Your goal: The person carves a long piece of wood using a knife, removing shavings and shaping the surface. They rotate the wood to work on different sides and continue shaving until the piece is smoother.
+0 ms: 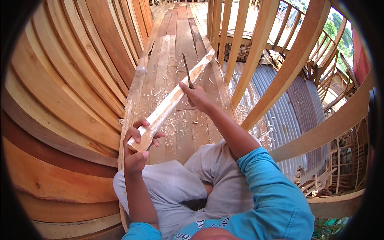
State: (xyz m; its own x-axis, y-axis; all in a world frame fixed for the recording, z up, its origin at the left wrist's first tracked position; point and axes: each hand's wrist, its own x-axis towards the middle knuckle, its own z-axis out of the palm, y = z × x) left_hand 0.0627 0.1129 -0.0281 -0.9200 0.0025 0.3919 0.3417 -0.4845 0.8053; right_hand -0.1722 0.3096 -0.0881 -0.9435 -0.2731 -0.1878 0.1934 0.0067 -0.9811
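A long squared piece of wood (167, 105), pale on its shaved face with rough brown patches, lies slantwise ahead of me. My left hand (138, 140) is wrapped round its near end, thumb below and fingers over the edge. Its far end reaches toward the railing at the upper right. Around the handle of a long dark-bladed knife (186, 66) my right hand (195, 96) is closed, beside the middle of the wood. The blade points up and away from me, crossing over the wood. Most of the handle is hidden by my fingers.
Wood shavings (176, 130) are scattered over the plank floor (160, 60). A plank wall (72, 80) runs along my left. To the right stand wooden railing posts (286, 76), with corrugated metal roofing (280, 106) below and beyond. A small clear plastic item (141, 71) lies by the wall.
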